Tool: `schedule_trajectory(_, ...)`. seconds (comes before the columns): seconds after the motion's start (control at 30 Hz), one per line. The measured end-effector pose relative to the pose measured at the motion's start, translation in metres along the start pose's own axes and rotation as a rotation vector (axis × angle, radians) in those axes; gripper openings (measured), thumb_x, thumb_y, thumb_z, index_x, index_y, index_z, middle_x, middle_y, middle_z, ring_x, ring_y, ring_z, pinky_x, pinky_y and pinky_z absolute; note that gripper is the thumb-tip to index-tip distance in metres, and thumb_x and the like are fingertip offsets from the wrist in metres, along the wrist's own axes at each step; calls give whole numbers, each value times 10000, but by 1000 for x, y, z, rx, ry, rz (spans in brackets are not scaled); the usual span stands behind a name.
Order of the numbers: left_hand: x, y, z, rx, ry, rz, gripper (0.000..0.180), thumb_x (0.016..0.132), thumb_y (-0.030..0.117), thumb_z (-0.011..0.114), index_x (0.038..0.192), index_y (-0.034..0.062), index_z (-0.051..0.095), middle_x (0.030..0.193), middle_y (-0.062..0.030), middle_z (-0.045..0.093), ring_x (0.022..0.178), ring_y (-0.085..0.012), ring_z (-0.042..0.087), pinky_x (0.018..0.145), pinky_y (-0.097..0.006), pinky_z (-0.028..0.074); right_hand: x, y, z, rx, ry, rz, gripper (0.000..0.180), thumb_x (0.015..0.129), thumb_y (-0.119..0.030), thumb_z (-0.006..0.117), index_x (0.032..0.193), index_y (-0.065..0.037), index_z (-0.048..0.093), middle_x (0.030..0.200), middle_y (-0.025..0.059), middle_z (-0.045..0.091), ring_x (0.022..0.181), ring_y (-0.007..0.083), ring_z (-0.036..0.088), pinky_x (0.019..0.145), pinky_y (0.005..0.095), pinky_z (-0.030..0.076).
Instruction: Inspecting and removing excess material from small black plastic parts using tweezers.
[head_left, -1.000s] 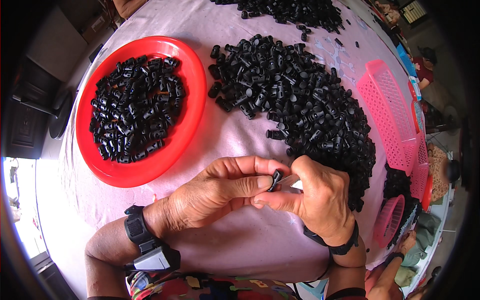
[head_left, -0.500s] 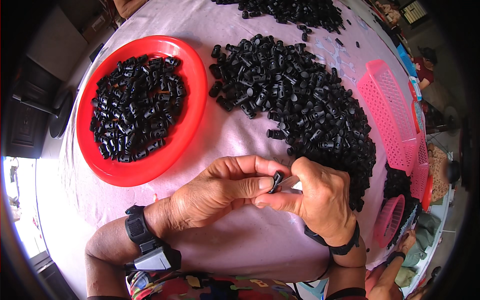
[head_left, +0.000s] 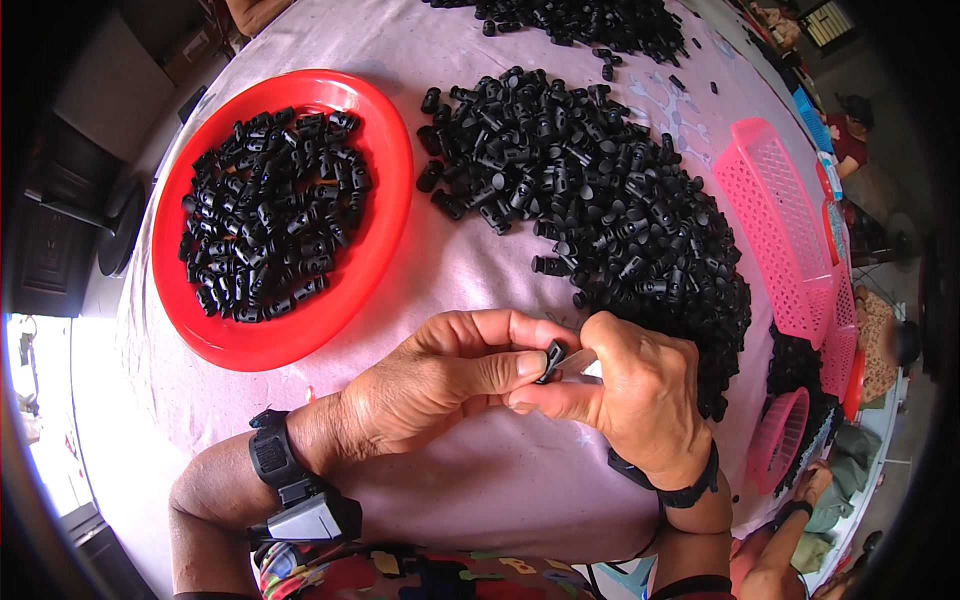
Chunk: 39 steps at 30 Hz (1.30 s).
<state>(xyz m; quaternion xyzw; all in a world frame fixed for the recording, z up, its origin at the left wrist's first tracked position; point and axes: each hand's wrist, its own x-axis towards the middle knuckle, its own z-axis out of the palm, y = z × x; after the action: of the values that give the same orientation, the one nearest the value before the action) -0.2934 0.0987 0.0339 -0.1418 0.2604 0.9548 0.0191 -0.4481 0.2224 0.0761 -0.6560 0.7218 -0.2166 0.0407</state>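
Low over the cloth, my left hand (head_left: 425, 380) pinches a small black cord lock (head_left: 553, 360) between thumb and finger. My right hand (head_left: 650, 395) is closed round a thin, pale, blade-like tool (head_left: 576, 365), its end against the cord lock; the rest of the tool is hidden in the fist. The right thumb lies close to the left fingertips. Beyond my hands spreads a large pile of black cord locks (head_left: 620, 200). To the left, a round red plate (head_left: 393, 215) holds many more of them.
A pink cloth (head_left: 470, 500) covers the table. Another black pile (head_left: 590, 22) lies at the far edge. Pink baskets (head_left: 775, 230) stand at the right, with a smaller pink basket (head_left: 780, 440) nearer. Another person's arm (head_left: 790, 535) shows at lower right.
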Motion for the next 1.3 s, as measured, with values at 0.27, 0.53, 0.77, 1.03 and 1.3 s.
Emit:
schedule_trajectory(0.27, 1, -2, 0, 11, 18, 3, 276, 945, 114, 577, 1209, 34, 580, 1116, -43, 625, 957, -103, 574, 870, -252, 463, -1, 1, -1, -16, -26, 4, 553, 667, -524, 770, 669, -58, 472, 566, 81, 592, 505, 244, 620, 452, 332, 478)
schedule_trajectory(0.53, 0, 1, 6, -13, 54, 4, 284, 902, 117, 630, 1172, 31, 611, 1097, -36, 632, 1000, -112, 582, 896, -258, 457, -2, 2, 0, 25, 14, -21, 557, 651, -509, 793, 677, -56, 470, 564, 80, 587, 495, 240, 609, 450, 325, 473)
schedule_trajectory(0.77, 0, 1, 5, -8, 33, -4, 290, 907, 113, 621, 1185, 29, 602, 1086, -27, 633, 998, -104, 580, 895, -257, 456, -1, 1, -2, 12, -27, 16, 564, 653, -519, 787, 674, -61, 458, 570, 83, 591, 500, 247, 612, 451, 327, 476)
schedule_trajectory(1.03, 0, 2, 9, -14, 67, 2, 291, 907, 117, 623, 1185, 34, 602, 1068, -15, 634, 936, -84, 576, 857, -239, 458, -2, 0, -2, 34, -16, 17, 551, 662, -511, 786, 683, -57, 474, 593, 88, 610, 518, 249, 628, 459, 326, 480)
schedule_trajectory(1.3, 0, -1, 1, 2, 10, 0, 268, 936, 112, 591, 1194, 40, 589, 1145, -47, 622, 1018, -111, 575, 911, -263, 457, -1, 1, -1, 43, 10, 8, 564, 646, -513, 797, 694, -55, 471, 585, 93, 600, 516, 250, 624, 457, 327, 478)
